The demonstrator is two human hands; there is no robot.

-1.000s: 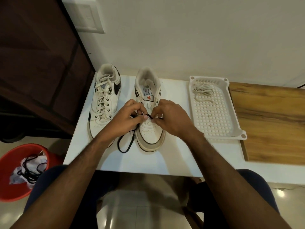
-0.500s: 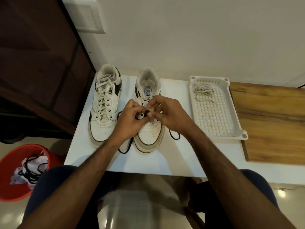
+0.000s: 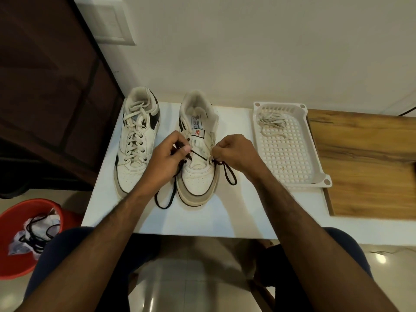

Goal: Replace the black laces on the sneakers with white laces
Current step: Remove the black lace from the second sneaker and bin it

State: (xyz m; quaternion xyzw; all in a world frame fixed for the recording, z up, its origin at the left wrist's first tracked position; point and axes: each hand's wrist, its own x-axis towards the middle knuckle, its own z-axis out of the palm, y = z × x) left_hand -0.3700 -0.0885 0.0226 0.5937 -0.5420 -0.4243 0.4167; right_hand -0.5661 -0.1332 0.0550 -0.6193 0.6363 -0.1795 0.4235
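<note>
Hands, left hand and right hand, pinch black lace beside unreadable tongue label.

Soft, warm indoor light is falling from above, leaving the pale wall evenly lit while the dark cabinet at the left is sinking into shadow. Faint shadows of the forearms are lying on the white table, and small bright glare spots are showing on the glossy floor. The wide lens is bending straight edges near the borders, and the whole picture is looking slightly soft.
</note>
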